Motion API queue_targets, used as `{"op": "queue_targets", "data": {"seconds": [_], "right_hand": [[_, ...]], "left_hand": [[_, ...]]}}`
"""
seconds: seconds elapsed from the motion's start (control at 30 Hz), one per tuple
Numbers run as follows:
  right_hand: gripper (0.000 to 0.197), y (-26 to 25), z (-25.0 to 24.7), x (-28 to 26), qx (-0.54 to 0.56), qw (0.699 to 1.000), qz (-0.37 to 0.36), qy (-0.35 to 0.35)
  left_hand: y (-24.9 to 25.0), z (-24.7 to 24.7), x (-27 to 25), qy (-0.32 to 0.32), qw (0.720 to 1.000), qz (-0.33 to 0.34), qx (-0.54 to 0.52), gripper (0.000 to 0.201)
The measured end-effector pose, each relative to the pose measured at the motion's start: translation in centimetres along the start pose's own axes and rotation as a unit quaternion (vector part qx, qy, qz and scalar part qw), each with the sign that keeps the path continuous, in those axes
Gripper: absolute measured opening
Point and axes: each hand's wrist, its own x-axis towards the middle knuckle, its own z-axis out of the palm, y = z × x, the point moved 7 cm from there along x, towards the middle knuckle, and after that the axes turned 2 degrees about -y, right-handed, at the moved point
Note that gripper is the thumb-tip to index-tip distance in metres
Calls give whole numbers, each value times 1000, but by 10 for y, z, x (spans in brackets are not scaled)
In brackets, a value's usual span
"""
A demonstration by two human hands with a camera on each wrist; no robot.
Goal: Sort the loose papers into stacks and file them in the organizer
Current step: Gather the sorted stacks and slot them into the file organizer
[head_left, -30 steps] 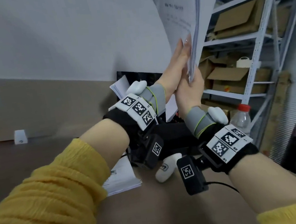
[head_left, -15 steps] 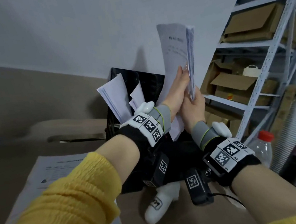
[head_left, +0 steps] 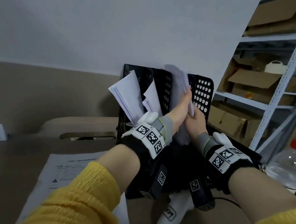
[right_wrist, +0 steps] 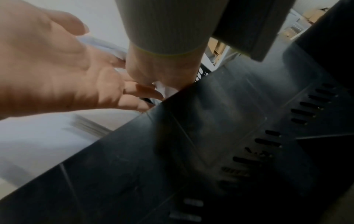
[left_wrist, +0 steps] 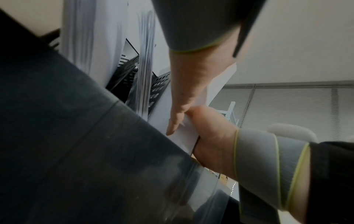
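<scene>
A white paper stack stands upright, blurred, in a middle slot of the black perforated organizer. My left hand lies along the stack's left face with its fingers straight. My right hand grips the stack's near edge from the right. In the left wrist view the right hand pinches the stack's corner just above the organizer's front wall. Two more paper bundles lean in the left slots.
A printed sheet lies on the table at the left. A white handheld device rests in front of the organizer. A clear bottle with a red cap stands at the right. A metal shelf with cardboard boxes is behind it.
Both hands have come down with the stack, from high in front of the wall into the organizer's slot. The head view has tilted down toward the table.
</scene>
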Motion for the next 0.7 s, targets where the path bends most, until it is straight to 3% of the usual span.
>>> {"op": "queue_targets", "data": {"seconds": [0.1,0.13,0.17,0.27,0.33,0.43,0.57,0.7], "right_hand": [[16,-12,-5,-9,-5,1000,-1,2],[20,-21,-8,-14,-6,1000,-13,4],[24,-29,-8,-15,-2,1000,-24,4],[29,-50,-11,-25,12,999,-49,11],[31,-66,-7,-34,2,997,-78,14],[29,-91,0,-48,-17,991,-125,51],[26,-122,16,-77,-66,973,-204,90],[22,-141,59,-104,-28,974,-226,2]], "left_hand": [[0,2,-12,6,1000,-1,-1,61],[1,1,-15,7,1000,-1,4,72],[4,1,-18,7,1000,8,21,63],[10,-5,-35,22,999,28,27,62],[16,-9,-48,20,997,51,52,51],[31,-28,-71,53,983,86,152,51],[38,-71,-102,90,970,101,202,21],[33,-125,-130,152,957,79,236,14]]}}
